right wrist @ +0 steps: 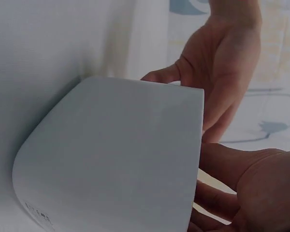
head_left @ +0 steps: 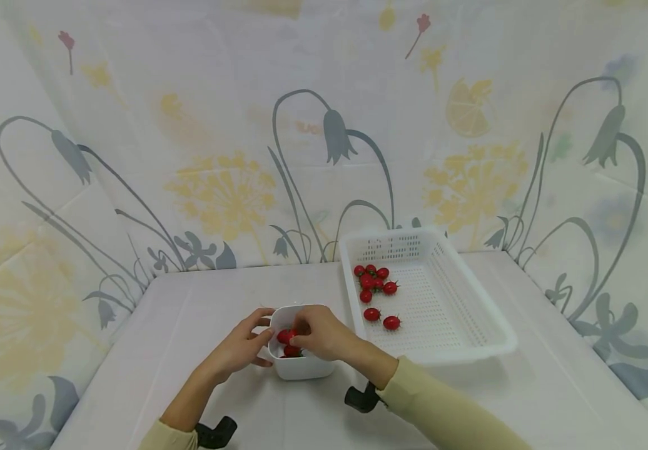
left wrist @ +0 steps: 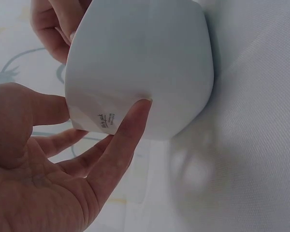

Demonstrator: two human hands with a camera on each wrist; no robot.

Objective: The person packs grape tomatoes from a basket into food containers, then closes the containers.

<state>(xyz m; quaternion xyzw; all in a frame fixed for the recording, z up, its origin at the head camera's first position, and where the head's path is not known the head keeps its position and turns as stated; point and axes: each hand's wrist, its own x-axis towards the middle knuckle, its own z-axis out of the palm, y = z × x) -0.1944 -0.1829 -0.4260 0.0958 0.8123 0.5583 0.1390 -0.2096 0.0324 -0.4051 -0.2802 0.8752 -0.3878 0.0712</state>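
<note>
A small white container [head_left: 304, 370] stands on the table with several red cherry tomatoes [head_left: 293, 351] inside. My left hand [head_left: 238, 347] holds its left side, the thumb at the rim and the other fingers spread along the outer wall. Over the opening, my right hand [head_left: 324, 331] has its fingers down inside and pinches a cherry tomato [head_left: 294, 333], partly hidden by the fingers. Both wrist views show the outer wall of the container [left wrist: 145, 58], not its contents. In the right wrist view, the right hand's fingers [right wrist: 216, 199] go behind the rim.
To the right, close by the right forearm, sits a large white perforated basket [head_left: 442, 312]. More cherry tomatoes [head_left: 366, 282] lie along its left side. A white cloth covers the table [head_left: 189, 306], and a flower-printed curtain [head_left: 324, 206] hangs behind and at both sides.
</note>
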